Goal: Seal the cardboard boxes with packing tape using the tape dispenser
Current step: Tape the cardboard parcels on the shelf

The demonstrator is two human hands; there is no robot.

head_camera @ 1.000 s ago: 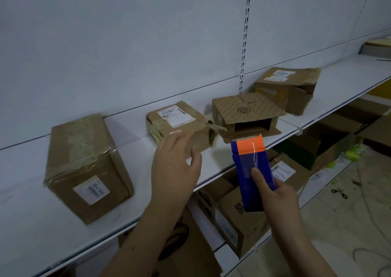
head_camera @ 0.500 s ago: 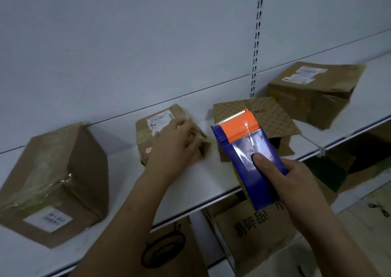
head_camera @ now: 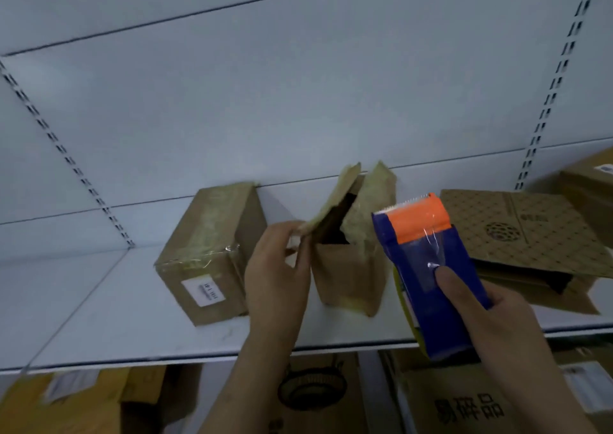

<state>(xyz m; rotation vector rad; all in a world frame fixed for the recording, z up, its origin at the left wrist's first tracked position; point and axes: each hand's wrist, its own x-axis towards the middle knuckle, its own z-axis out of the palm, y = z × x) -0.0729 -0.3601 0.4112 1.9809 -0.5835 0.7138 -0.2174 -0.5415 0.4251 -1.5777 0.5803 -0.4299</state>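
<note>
A small brown cardboard box (head_camera: 348,274) stands upright on the white shelf (head_camera: 132,317), its two top flaps open and its inside dark. My left hand (head_camera: 277,274) grips its left side, with the thumb at the left flap. My right hand (head_camera: 487,317) holds the blue tape dispenser (head_camera: 431,277) just right of that box, thumb pressed on its face. Its orange head and toothed blade point up, and clear tape lies over the face. A taped box (head_camera: 205,254) with a white label sits to the left.
A patterned flat box (head_camera: 524,238) lies at the right with an open dark side. Another brown box (head_camera: 590,194) shows at the far right edge. Below the shelf stand printed cartons (head_camera: 464,403) and yellow packages (head_camera: 59,403). A white back panel rises behind.
My left hand has stood the small box upright from lying flat, and its flaps now gape open. The dispenser has stayed in my right hand and the view has shifted left.
</note>
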